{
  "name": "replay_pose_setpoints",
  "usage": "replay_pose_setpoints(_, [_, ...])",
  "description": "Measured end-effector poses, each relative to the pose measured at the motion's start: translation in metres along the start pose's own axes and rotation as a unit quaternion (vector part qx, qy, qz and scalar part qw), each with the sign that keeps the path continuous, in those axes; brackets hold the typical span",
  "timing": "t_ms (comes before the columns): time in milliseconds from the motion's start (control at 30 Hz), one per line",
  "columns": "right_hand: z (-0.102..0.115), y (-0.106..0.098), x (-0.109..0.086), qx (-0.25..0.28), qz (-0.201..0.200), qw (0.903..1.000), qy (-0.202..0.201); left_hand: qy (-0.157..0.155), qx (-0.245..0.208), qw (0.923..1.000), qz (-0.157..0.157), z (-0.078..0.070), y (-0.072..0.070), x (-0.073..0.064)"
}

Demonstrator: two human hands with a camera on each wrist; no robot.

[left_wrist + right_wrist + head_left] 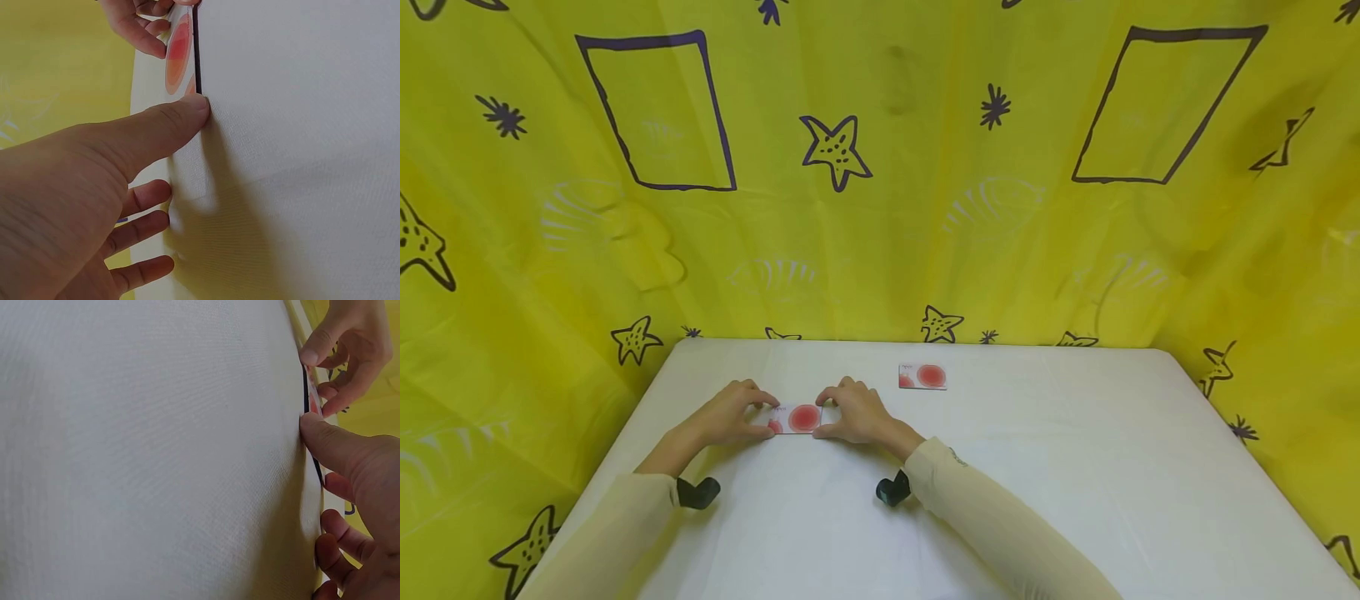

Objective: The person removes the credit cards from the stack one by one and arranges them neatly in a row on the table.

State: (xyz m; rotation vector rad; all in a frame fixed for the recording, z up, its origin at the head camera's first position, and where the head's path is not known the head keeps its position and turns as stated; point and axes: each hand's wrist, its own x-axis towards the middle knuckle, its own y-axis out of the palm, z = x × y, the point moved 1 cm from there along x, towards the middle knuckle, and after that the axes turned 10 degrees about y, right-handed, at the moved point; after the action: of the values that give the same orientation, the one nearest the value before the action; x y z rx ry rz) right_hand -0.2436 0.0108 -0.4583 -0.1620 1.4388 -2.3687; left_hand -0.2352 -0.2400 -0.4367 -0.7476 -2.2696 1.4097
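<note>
A small flat white card (805, 418) with a large red circle and a dark lower edge lies on the white table, left of the middle in the head view. My left hand (727, 414) pinches its left end between thumb and index finger, the thumb at the near corner. At the other end, my right hand (859, 413) holds it the same way. In the left wrist view the card's printed face (179, 53) shows beyond the left thumb (194, 107). The right wrist view catches mostly its dark edge, with the right thumb (312, 425) against it.
A second, similar card (931, 377) with a red circle lies farther back, right of my right hand. The white-covered table (1037, 483) reaches back to a yellow curtain (895, 242) printed with stars and shells. Black wrist mounts (698, 492) stick out below both sleeves.
</note>
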Motion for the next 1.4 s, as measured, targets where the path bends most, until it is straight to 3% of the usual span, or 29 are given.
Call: replay_pose_setpoints(1400, [-0.0029,0.0013,-0.0032,0.002,0.001,1.0,-0.007,-0.007,-0.008,0.9999,-0.004,0.0043,0.0026,0.0001])
